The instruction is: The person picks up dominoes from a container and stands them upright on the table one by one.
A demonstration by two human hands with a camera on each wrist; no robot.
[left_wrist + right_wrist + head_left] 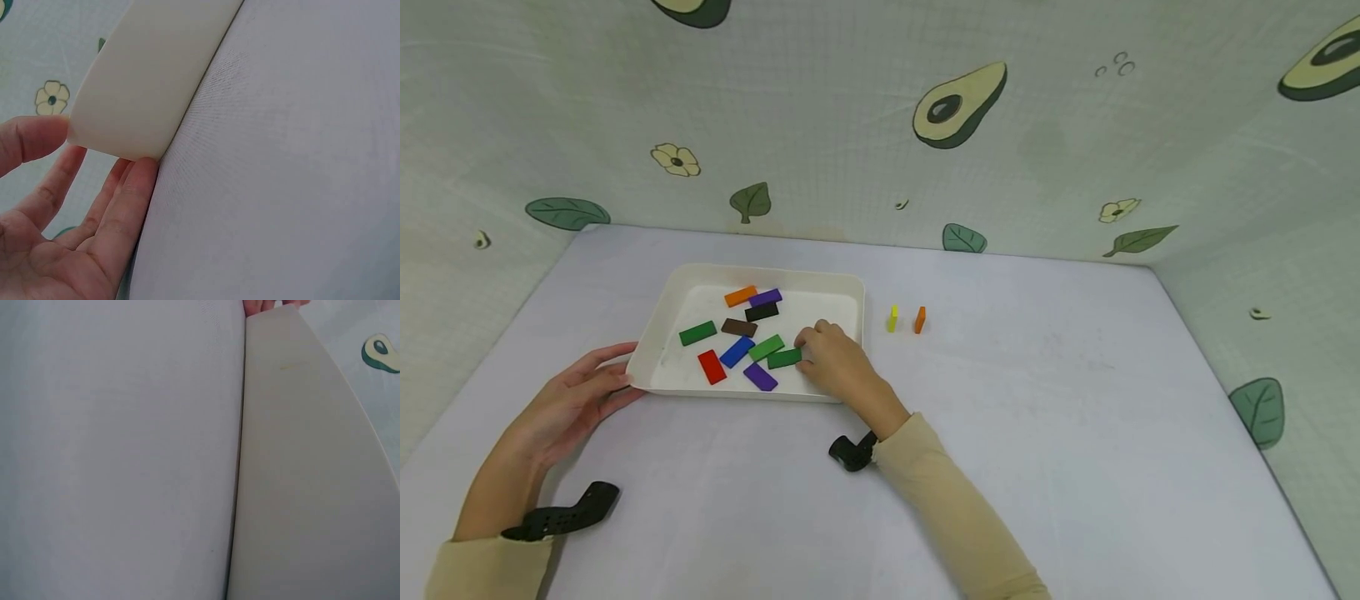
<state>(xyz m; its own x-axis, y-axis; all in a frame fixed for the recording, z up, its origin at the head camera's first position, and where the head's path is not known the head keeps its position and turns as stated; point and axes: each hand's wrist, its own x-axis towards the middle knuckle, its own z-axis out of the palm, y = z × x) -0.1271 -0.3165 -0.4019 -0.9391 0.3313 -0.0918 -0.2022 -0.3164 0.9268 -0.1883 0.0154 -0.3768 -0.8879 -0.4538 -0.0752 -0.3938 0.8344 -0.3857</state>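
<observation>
A white tray (823, 293) holds several coloured domino blocks lying flat. My left hand (568, 407) is at the tray's left end, its extended fingers touching the outside of the wall. In the left wrist view, the thumb (34, 139) meets the rim and the other fingertips rest against the wall low down. Inside the tray at the right, my right hand (838, 362) has bent fingers, with finger and thumb at the right end of a green domino block (783, 358). The right wrist view shows mostly the tray's outer wall (300, 462).
Right of the tray, a yellow block (892, 318) and an orange block (920, 320) stand upright, apart from each other, on the white tabletop (1037, 433). Behind the table hangs a cloth with avocado prints (961, 104).
</observation>
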